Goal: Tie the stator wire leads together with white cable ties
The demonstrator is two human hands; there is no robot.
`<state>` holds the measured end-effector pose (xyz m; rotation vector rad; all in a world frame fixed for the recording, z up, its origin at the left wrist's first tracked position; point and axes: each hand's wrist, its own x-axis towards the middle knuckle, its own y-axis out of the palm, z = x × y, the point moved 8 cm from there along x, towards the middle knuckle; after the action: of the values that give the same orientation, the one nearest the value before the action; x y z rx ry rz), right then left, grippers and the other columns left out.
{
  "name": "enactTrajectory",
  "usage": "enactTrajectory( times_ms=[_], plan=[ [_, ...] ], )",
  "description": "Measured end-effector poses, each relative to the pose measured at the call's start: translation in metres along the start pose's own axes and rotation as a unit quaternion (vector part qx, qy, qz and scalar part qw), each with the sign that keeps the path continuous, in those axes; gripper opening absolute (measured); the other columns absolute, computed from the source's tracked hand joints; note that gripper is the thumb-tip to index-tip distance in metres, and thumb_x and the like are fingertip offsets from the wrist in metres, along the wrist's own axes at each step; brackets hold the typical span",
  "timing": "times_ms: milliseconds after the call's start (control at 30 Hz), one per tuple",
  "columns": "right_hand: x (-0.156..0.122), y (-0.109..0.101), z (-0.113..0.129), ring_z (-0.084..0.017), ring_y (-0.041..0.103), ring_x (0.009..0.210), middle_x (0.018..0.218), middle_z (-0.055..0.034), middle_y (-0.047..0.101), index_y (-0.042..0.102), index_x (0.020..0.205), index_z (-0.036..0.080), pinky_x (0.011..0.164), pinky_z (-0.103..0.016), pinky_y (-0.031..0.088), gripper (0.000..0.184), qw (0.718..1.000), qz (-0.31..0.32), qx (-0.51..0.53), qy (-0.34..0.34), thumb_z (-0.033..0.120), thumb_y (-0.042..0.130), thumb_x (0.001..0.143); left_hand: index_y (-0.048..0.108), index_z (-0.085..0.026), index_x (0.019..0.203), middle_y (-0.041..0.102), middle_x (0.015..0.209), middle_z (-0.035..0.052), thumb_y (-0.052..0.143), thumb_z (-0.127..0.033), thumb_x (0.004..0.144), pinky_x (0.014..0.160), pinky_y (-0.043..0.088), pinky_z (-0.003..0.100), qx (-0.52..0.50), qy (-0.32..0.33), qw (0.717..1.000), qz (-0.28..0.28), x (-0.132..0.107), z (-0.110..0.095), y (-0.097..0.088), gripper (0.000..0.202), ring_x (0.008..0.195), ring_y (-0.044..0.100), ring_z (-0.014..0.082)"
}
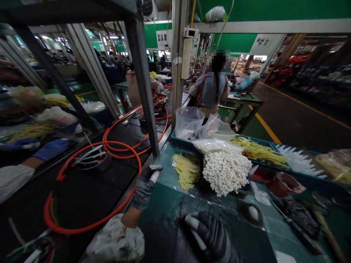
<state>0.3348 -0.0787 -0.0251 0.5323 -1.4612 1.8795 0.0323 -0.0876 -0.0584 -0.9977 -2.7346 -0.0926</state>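
White tube pieces (226, 171) lie heaped on the green table (164, 204), just right of the yellow pieces (188, 170). Your left hand (144, 186) rests at the table's edge beside the orange cable (120, 146), fingers curled around nothing. Your right hand (211, 235) hovers low, loosely curled, well apart from the left.

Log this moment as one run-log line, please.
left hand: at bench edge beside orange cable | right hand: low over green bench | ahead: white parts pile, yellow pieces
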Motion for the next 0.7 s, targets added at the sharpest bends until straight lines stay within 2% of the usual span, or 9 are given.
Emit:
enactTrajectory(
  times_ms=[267, 400, 533, 700],
  plan=[
    [-0.0005, 0.0011, 0.0003, -0.018, 0.087, 0.099, 0.111, -0.0098, 0.088, 0.072, 0.14, 0.018, 0.086, -0.026, 0.071, 0.033, 1.0, 0.008, 0.009, 0.0, 0.018, 0.047, 0.118, 0.082, -0.023, 0.089, 0.086, 0.101, 0.0107, 0.081, -0.047, 0.08, 0.107, 0.067, 0.051, -0.011, -0.008, 1.0, 0.011, -0.0025, 0.001, 0.0045, 0.026, 0.103, 0.083, 0.0343],
    [-0.0003, 0.0, -0.0008, -0.021, 0.087, 0.097, 0.112, -0.0097, 0.088, 0.074, 0.14, 0.02, 0.084, -0.028, 0.072, 0.035, 1.0, -0.002, 0.019, 0.01, 0.015, 0.049, 0.115, 0.082, -0.024, 0.09, 0.085, 0.101, 0.0111, 0.083, -0.052, 0.081, 0.104, 0.068, 0.05, -0.015, -0.01, 1.0, 0.008, -0.0035, 0.0042, 0.0052, 0.03, 0.102, 0.083, 0.0343],
    [-0.0001, 0.0018, -0.0015, -0.022, 0.088, 0.094, 0.109, -0.0103, 0.089, 0.074, 0.139, 0.02, 0.08, -0.029, 0.074, 0.034, 1.0, 0.002, 0.012, 0.009, 0.018, 0.049, 0.117, 0.082, -0.026, 0.087, 0.085, 0.101, 0.0103, 0.086, -0.058, 0.08, 0.105, 0.068, 0.051, -0.011, -0.017, 1.0, -0.001, -0.0024, 0.0086, 0.0044, 0.032, 0.102, 0.082, 0.0352],
    [-0.0018, 0.0011, -0.0025, -0.024, 0.088, 0.096, 0.111, -0.012, 0.089, 0.071, 0.147, 0.024, 0.082, -0.031, 0.075, 0.038, 1.0, 0.014, 0.015, 0.011, 0.016, 0.053, 0.115, 0.084, -0.025, 0.089, 0.086, 0.101, 0.0097, 0.085, -0.049, 0.079, 0.104, 0.069, 0.047, -0.006, -0.019, 1.0, 0.014, -0.0011, 0.0055, 0.0055, 0.026, 0.102, 0.083, 0.0323]
  ],
)
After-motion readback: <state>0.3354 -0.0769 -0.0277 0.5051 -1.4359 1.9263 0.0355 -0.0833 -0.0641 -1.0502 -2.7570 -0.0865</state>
